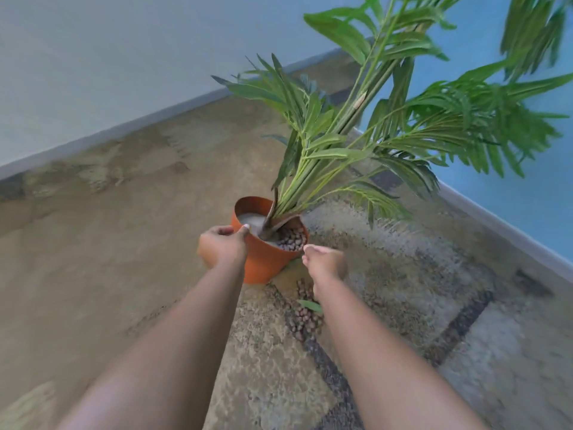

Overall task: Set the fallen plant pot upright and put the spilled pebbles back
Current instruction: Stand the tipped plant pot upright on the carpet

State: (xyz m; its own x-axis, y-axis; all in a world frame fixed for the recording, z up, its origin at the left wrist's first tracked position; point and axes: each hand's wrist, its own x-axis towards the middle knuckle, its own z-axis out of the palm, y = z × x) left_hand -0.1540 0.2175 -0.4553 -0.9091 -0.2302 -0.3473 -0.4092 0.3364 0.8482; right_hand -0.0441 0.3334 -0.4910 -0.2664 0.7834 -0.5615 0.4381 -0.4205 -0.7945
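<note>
An orange plant pot (263,259) stands on a patterned rug, roughly upright and leaning a little to the right. A green palm-like plant (356,131) rises from it toward the upper right. Brown pebbles (293,238) fill the right part of the pot's top; the left part shows pale grey filling. My left hand (221,245) grips the pot's left rim, thumb over the edge. My right hand (324,262) hovers just right of the pot, fingers loosely together, touching nothing that I can see. Spilled pebbles (305,315) lie on the rug below the pot, with a fallen green leaf (310,305) on them.
The rug (403,305) has dark bands and a worn beige pattern. A pale wall with a baseboard (124,128) runs behind on the left. A blue wall (511,218) with its baseboard meets it at a corner behind the plant.
</note>
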